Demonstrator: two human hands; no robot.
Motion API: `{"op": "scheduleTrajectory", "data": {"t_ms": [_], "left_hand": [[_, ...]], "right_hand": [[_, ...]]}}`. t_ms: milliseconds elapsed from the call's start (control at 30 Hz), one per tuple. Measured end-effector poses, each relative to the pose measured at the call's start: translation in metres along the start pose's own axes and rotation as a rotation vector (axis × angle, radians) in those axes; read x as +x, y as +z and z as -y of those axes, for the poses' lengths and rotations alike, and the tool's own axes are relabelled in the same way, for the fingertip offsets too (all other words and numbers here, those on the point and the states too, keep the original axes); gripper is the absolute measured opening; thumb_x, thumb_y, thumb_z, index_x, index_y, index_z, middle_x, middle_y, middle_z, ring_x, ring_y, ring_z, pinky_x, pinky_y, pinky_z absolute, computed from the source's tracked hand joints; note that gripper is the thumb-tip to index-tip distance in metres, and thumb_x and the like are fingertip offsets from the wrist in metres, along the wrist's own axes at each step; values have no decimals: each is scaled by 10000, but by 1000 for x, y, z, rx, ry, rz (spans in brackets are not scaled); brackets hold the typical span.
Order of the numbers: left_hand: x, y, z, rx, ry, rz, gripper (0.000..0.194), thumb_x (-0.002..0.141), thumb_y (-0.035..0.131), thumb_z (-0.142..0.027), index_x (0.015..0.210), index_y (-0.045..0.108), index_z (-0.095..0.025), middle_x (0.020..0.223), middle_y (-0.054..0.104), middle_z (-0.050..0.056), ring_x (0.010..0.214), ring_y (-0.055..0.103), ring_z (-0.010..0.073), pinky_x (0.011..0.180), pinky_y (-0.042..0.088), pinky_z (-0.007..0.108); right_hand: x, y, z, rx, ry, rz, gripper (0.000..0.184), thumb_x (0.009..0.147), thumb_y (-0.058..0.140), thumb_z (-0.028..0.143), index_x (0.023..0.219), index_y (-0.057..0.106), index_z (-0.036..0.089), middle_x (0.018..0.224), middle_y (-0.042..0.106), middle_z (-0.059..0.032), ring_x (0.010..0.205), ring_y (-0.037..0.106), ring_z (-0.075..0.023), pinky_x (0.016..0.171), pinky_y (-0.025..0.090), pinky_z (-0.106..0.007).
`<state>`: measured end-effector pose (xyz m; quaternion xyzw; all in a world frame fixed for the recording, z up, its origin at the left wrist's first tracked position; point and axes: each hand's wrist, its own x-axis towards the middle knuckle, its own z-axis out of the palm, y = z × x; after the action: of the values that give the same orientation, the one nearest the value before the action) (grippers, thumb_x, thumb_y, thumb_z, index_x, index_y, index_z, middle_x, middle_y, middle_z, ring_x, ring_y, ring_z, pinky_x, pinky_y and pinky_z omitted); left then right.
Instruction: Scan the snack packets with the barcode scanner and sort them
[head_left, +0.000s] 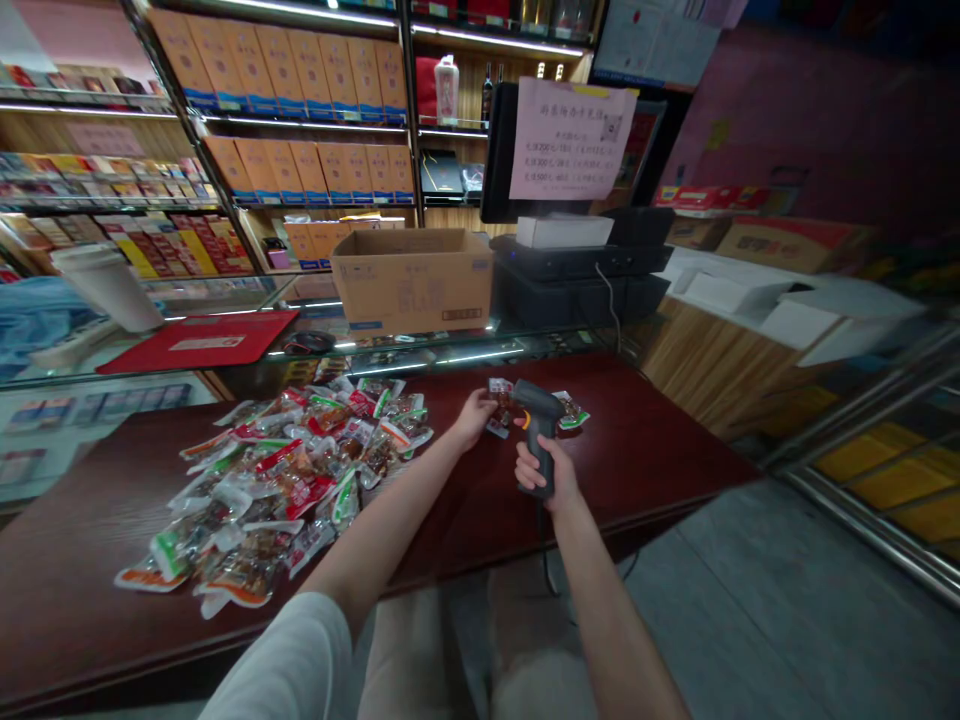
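Observation:
My right hand (546,468) is wrapped round the handle of a black barcode scanner (541,405), with the index finger at its orange trigger. A cable hangs from the scanner's base below the table edge. Just left of the scanner head, my left hand (474,416) pinches the edge of a small snack packet (501,395) with dark contents. Another snack packet (574,410), with a green edge, lies beyond the scanner on the right. To the left, a big heap of similar clear snack packets (300,460) with red, green and orange ends spreads over the tabletop.
The dark red table (645,450) backs onto a glass counter holding an open cardboard box (416,285), a red folder (202,340), a white cup (112,285) and a mouse (309,343). A monitor (499,150) bearing a paper notice stands behind. Shelves of orange boxes (300,70) rise at the back.

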<state>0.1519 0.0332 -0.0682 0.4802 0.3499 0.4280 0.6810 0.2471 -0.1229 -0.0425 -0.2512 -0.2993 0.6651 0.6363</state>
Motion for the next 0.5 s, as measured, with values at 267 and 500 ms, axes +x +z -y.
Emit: {"op": "scheduleTrajectory", "data": {"t_ms": [267, 500], "left_hand": [[-37, 13, -4, 357, 246, 56, 491, 681, 670, -72, 1157, 630, -182, 1244, 629, 179, 1252, 526, 309, 1120, 325, 463], [-114, -77, -70, 1558, 205, -464, 501, 831, 557, -253, 1296, 521, -69, 1310, 513, 286, 1243, 440, 440, 993, 360, 567]], "right_hand": [[2, -4, -1, 58, 35, 7, 323, 784, 599, 397, 1056, 547, 230, 495, 362, 114, 313, 131, -36, 351, 203, -196], [7, -2, -10, -12, 144, 95, 360, 832, 586, 362, 1163, 521, 238, 527, 435, 108, 311, 241, -42, 368, 288, -189]]}}
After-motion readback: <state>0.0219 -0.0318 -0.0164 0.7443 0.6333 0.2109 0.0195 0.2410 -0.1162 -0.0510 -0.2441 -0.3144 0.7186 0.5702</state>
